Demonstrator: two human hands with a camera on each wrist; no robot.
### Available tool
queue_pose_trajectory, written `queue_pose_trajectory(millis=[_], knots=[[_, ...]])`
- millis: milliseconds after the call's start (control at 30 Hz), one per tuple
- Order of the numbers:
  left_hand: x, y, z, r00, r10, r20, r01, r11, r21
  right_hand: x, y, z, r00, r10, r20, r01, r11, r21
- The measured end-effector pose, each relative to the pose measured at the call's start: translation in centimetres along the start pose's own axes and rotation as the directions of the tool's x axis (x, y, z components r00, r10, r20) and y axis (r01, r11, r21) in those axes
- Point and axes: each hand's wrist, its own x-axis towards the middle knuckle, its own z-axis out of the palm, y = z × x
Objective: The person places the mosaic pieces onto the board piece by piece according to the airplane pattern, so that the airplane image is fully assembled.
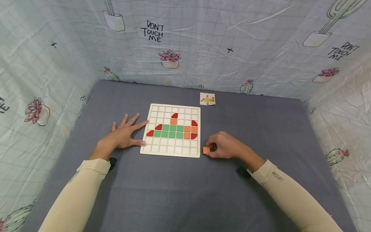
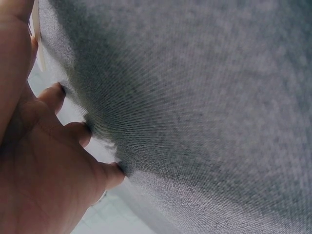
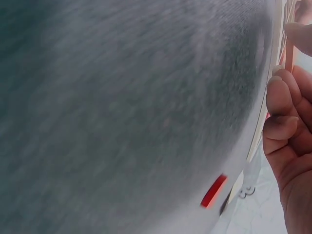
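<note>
A square wooden grid board [image 1: 168,149] lies mid-table, bearing several green squares [image 1: 172,130], several orange squares [image 1: 187,129] and several red quarter-round pieces [image 1: 194,136]. My left hand [image 1: 121,135] is spread at the board's left side, its thumb and index finger touching the edge. The left wrist view shows its other fingertips [image 2: 114,175] resting on the cloth. Just off the board's right edge, my right hand [image 1: 226,145] pinches an orange square tile [image 1: 206,150] between thumb and fingers. That tile [image 3: 289,54] appears edge-on in the right wrist view.
Behind the board's right corner lies a small card [image 1: 207,99] with a coloured grid picture. A red piece [image 3: 213,191] sits on the grey cloth in the right wrist view; I cannot make it out in the head view. Printed fabric walls [image 1: 203,64] enclose the table's back and sides.
</note>
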Motion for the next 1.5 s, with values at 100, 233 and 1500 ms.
queue_pose_trajectory(millis=[100,233,1500], knots=[[0.0,0.0,0.0,1.000,0.002,0.000,-0.002,1.000,0.000,0.6,-0.3,0.1,1.000,-0.001,0.011,0.001,1.000,0.016],[0.0,0.0,-0.1,1.000,0.004,-0.003,-0.004,1.000,-0.003,1.5,-0.6,0.2,1.000,-0.011,0.019,0.010,1.000,0.024],[-0.2,0.0,-0.1,1.000,-0.009,-0.004,0.009,1.000,-0.015,8.6,-2.8,1.8,0.999,-0.047,0.012,0.047,0.999,0.006]])
